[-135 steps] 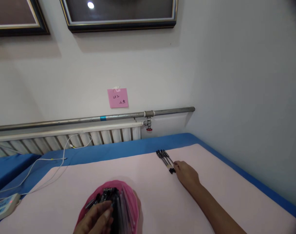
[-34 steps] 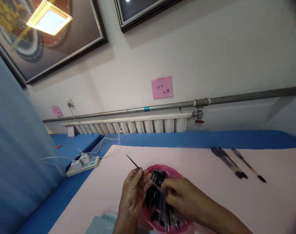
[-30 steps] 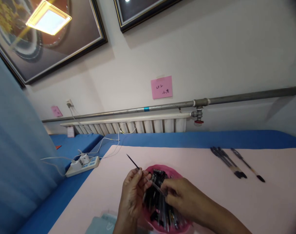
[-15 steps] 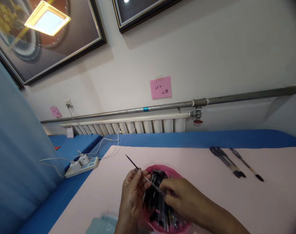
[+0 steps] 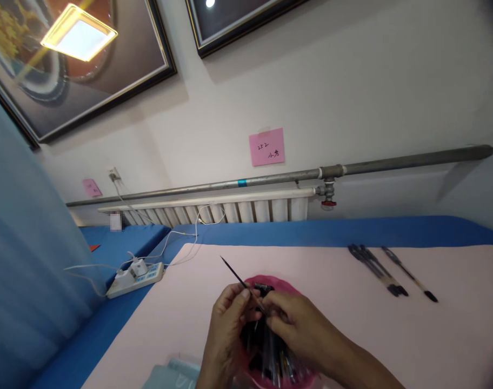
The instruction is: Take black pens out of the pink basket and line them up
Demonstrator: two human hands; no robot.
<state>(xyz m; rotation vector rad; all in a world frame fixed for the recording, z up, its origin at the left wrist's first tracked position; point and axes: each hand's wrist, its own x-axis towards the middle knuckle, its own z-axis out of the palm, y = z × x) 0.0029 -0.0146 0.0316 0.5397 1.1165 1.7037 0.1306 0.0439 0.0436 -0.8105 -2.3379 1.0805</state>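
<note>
My left hand (image 5: 230, 319) pinches a thin dark pen refill (image 5: 233, 272), its pointed end slanting up and left past the fingertips. At the refill's other end, my right hand (image 5: 297, 324) is closed on a clear pen barrel (image 5: 260, 306), mostly covered by the fingers. The two hands almost touch, and the refill lines up with the barrel; how far it sits inside I cannot tell. Below them a pink basket (image 5: 279, 282) holds many clear barrels (image 5: 275, 362) and black pen parts, partly hidden by my hands.
Several black-capped pens (image 5: 378, 273) lie at the right on the pink table covering (image 5: 392, 340). A folded light-blue cloth (image 5: 171, 375) is at the front edge. To the left sit a power strip (image 5: 137, 281) with white cables and a blue curtain (image 5: 31, 259). A radiator (image 5: 262, 208) runs behind.
My left hand has moved right, toward my right hand, carrying the refill along. Less of the clear barrel shows between the hands. My right hand has barely moved.
</note>
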